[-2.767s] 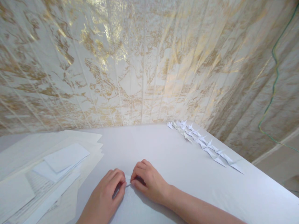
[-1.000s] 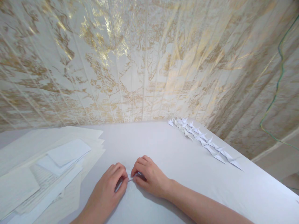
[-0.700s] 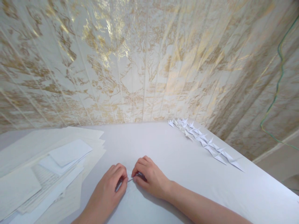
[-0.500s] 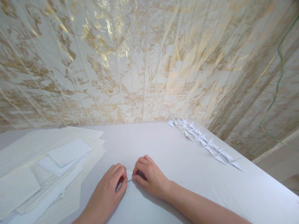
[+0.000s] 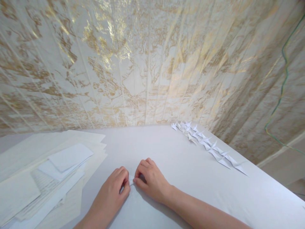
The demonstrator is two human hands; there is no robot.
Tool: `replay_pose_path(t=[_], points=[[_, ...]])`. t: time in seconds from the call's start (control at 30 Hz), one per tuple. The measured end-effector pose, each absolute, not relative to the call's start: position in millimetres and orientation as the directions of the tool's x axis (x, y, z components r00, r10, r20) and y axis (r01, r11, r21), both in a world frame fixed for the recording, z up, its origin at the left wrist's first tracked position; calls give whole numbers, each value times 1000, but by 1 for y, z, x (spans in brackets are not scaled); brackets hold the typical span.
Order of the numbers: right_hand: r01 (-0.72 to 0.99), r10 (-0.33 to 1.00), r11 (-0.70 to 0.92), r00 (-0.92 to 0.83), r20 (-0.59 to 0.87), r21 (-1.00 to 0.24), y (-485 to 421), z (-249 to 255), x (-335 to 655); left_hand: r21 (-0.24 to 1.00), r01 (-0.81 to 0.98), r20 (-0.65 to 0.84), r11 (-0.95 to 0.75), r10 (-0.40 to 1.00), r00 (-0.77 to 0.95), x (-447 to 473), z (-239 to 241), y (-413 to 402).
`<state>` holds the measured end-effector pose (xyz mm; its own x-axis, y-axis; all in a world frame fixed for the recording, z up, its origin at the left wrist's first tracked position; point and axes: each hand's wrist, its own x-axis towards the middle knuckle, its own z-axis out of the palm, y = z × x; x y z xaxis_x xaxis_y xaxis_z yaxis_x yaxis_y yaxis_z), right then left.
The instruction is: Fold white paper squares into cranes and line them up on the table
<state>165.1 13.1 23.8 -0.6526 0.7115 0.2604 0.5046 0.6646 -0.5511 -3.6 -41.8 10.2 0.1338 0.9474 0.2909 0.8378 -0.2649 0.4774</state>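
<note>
A small piece of folded white paper (image 5: 131,181) lies between my fingertips, low in the middle of the view. My left hand (image 5: 116,184) pinches its left side with thumb and forefinger. From the right, my right hand (image 5: 149,178) pinches the other side, thumb below and fingers curled. Most of the paper is hidden by the fingers, so its folded shape does not show. Both hands rest close to the white tabletop (image 5: 133,146), their fingertips only a little apart.
Folded paper cranes (image 5: 206,143) stand in rows along the table's right edge. Loose sheets and cut pieces of paper (image 5: 69,159) are spread in a pile at the left. A gold-patterned curtain (image 5: 143,70) hangs behind the table, and a green cord (image 5: 283,82) runs down at the right.
My right hand has shifted slightly left, and its fingertips are a little closer to those of my left hand. The paper stays pinched between them.
</note>
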Motion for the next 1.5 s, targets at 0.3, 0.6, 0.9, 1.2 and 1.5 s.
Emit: replay_pose_path(t=[0.3, 0.6, 0.9, 1.2, 1.5], points=[[529, 716, 672, -644, 270, -518, 15, 20, 163, 437, 857, 308, -275, 940, 145, 0, 12, -41], [550, 748, 630, -618, 241, -548, 12, 21, 162, 414, 870, 302, -267, 942, 145, 2, 13, -40], [584, 794, 563, -577, 189, -584, 10, 23, 159, 413, 877, 261, -245, 955, 144, 2, 12, -42], [581, 792, 570, -576, 201, -581, 10, 20, 158, 450, 859, 240, -246, 959, 149, 1, 11, -43], [587, 779, 591, -592, 204, -553, 9, 19, 158, 543, 803, 240, -245, 962, 131, -5, 0, -45]])
